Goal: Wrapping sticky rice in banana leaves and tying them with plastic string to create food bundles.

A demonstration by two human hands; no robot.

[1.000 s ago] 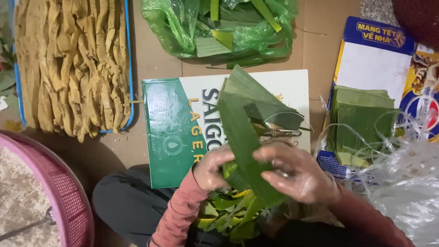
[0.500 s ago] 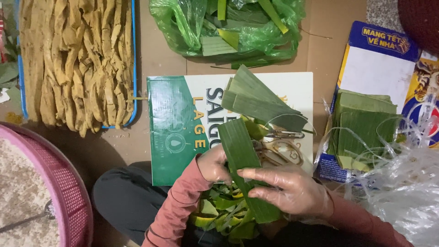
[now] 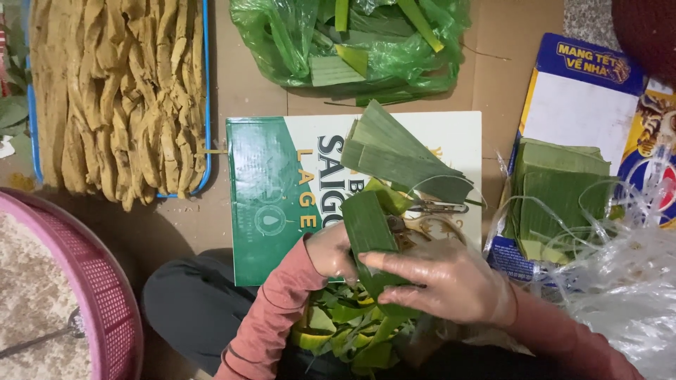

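Both my hands wear thin clear gloves and hold one folded green leaf strip (image 3: 367, 229) over my lap. My left hand (image 3: 331, 252) grips the strip's left edge. My right hand (image 3: 451, 283) lies flat across its lower part, fingers pointing left. Just beyond the strip, a fan of cut green leaf pieces (image 3: 398, 158) rests on a green and white cardboard box (image 3: 271, 190). Scissors (image 3: 440, 207) lie beside those pieces. Leaf scraps (image 3: 345, 331) pile up under my hands.
A blue tray of yellow-brown strips (image 3: 116, 91) sits far left. A green plastic bag of leaves (image 3: 352, 42) is at the top. A stack of folded leaves (image 3: 560, 193) and clear plastic strings (image 3: 620, 281) are at right. A pink basket of rice (image 3: 67, 281) is at lower left.
The long leaf has been folded down into a shorter strip. My right hand has slid lower and flattened over it, and my left hand has stayed at its left edge.
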